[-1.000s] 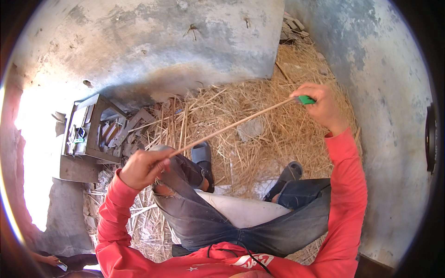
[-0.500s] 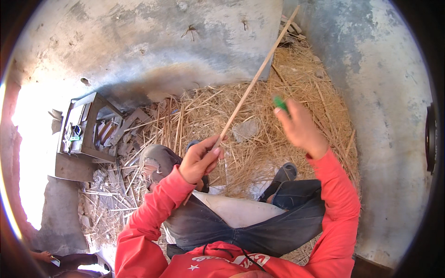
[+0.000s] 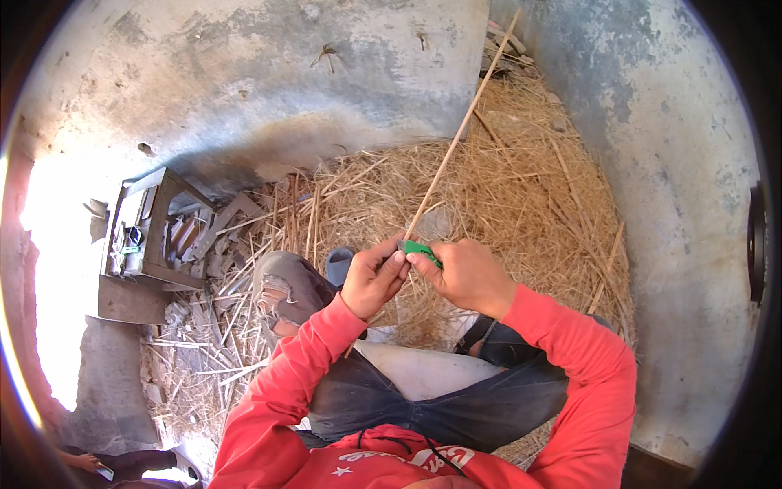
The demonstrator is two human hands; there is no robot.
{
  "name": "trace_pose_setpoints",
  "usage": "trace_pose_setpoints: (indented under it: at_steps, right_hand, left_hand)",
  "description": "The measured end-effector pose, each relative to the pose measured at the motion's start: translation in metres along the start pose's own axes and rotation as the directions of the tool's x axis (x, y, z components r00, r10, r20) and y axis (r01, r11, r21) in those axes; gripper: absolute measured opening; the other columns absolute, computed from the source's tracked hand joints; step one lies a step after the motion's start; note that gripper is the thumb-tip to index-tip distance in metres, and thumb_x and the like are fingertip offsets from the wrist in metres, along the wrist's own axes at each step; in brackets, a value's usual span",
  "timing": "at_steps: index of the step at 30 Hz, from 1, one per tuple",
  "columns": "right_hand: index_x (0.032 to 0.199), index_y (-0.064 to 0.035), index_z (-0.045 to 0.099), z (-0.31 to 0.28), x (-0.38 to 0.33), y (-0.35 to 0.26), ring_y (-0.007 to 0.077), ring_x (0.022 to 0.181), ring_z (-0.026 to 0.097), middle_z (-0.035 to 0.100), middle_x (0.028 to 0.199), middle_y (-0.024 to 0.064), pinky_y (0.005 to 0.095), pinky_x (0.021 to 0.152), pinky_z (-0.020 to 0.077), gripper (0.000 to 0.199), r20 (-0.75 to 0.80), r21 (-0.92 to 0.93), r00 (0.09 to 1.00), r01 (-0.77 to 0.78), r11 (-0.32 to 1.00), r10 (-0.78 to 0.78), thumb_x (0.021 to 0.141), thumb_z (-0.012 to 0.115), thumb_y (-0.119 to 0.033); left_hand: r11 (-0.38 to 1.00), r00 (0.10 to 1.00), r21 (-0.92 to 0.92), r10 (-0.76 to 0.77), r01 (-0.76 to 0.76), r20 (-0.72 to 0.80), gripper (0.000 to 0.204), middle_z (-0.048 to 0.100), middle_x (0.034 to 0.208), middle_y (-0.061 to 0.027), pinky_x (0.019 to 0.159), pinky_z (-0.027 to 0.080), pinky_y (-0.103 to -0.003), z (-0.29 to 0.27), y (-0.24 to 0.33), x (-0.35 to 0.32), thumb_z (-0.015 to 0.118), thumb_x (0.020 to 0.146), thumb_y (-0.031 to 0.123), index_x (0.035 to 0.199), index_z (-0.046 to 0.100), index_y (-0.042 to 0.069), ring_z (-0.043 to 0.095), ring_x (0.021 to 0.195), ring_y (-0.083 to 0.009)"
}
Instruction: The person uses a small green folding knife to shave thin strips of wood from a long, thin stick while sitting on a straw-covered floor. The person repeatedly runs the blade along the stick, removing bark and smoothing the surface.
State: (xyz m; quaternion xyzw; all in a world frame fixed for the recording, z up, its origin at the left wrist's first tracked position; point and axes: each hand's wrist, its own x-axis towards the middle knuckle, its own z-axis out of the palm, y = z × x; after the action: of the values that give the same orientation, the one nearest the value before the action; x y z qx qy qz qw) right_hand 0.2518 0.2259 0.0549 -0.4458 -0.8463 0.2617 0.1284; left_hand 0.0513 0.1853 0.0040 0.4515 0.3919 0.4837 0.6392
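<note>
Fingers of my left hand [image 3: 375, 275] are closed round the lower part of a long, thin, pale wooden stick [image 3: 460, 134], which slants from them up and to the right, its far tip before the room's corner. Just beside those fingertips, against the stick, sits a small green-handled tool [image 3: 423, 252], gripped by my right hand [image 3: 476, 275]; its working edge is too small to make out. Around me, from the left: a worn, dark wooden stand [image 3: 175, 277] lying near broken boards, then my bent knee in torn dark jeans [image 3: 285, 273], a grey slipper [image 3: 340, 266], loose golden straw [image 3: 529, 191] spread over the floor, and a patchy blue-grey plaster wall [image 3: 688, 179].
</note>
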Motion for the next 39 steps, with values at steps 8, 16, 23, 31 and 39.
trace_pose_setpoints:
  at_steps: [8, 16, 23, 31, 39]
  right_hand:
    - [0.075, -0.0038, 0.065, -0.035, 0.039, 0.072, 0.0358, 0.053, 0.065, 0.065, 0.06, 0.0185, 0.0468, 0.047, 0.0465, 0.07, -0.36, -0.033, 0.922, -0.168, 0.985, 0.145, 0.105, 0.04, -0.062]
    - [0.091, -0.0037, 0.074, -0.06, 0.011, 0.044, 0.0282, 0.05, 0.061, 0.059, 0.054, 0.0123, 0.0431, 0.049, 0.0461, 0.071, -0.459, 0.035, 0.888, -0.006, 0.999, 0.022, 0.103, 0.043, -0.066]
    - [0.099, -0.0045, 0.075, 0.0, -0.002, -0.009, 0.0413, 0.059, 0.066, 0.062, 0.059, 0.0188, 0.052, 0.057, 0.0523, 0.064, -0.066, 0.046, 0.997, 0.038, 0.998, -0.035, 0.103, 0.046, -0.061]
    - [0.101, -0.0068, 0.075, 0.02, 0.012, 0.017, 0.041, 0.059, 0.066, 0.063, 0.059, 0.0189, 0.0523, 0.056, 0.053, 0.067, -0.115, -0.152, 0.989, 0.072, 0.986, -0.09, 0.102, 0.042, -0.065]
    - [0.064, -0.0092, 0.061, -0.107, 0.05, 0.157, 0.0113, 0.042, 0.031, 0.032, 0.047, -0.0057, 0.0364, 0.043, 0.0257, 0.077, -0.526, 0.155, 0.735, -0.411, 0.898, 0.427, 0.104, 0.036, -0.069]
  left_hand:
    - [0.977, 0.991, 0.175, -0.128, 0.121, 0.028, 0.035, 0.054, 0.077, 0.0037, 0.056, 0.033, -0.017, -0.002, 0.018, -0.021, 0.052, 0.108, 0.017, 0.135, 0.059, -0.004, 0.045, 0.062, -0.0012]
    - [0.975, 0.998, -0.216, -0.048, 0.054, 0.033, 0.044, 0.053, 0.077, 0.0001, 0.041, 0.029, -0.019, -0.023, 0.008, -0.02, 0.041, 0.113, 0.022, 0.148, 0.045, -0.004, 0.035, 0.044, -0.0031]
    - [0.926, 0.994, -0.362, -0.081, 0.104, 0.079, 0.051, 0.051, 0.071, -0.001, 0.037, 0.027, -0.02, -0.01, 0.006, -0.015, 0.042, 0.113, 0.035, 0.15, 0.044, 0.0, 0.033, 0.042, -0.0044]
    - [0.937, 0.981, -0.296, -0.196, 0.186, -0.003, 0.054, 0.033, 0.067, 0.0041, 0.04, 0.027, -0.022, -0.007, -0.004, -0.012, 0.043, 0.111, 0.043, 0.152, 0.045, 0.008, 0.031, 0.048, -0.0052]
    - [0.977, 0.958, -0.102, -0.16, 0.188, 0.236, 0.059, 0.033, 0.064, 0.0045, 0.041, 0.027, -0.022, -0.016, -0.015, -0.054, 0.044, 0.11, 0.043, 0.154, 0.042, 0.004, 0.029, 0.046, -0.0055]
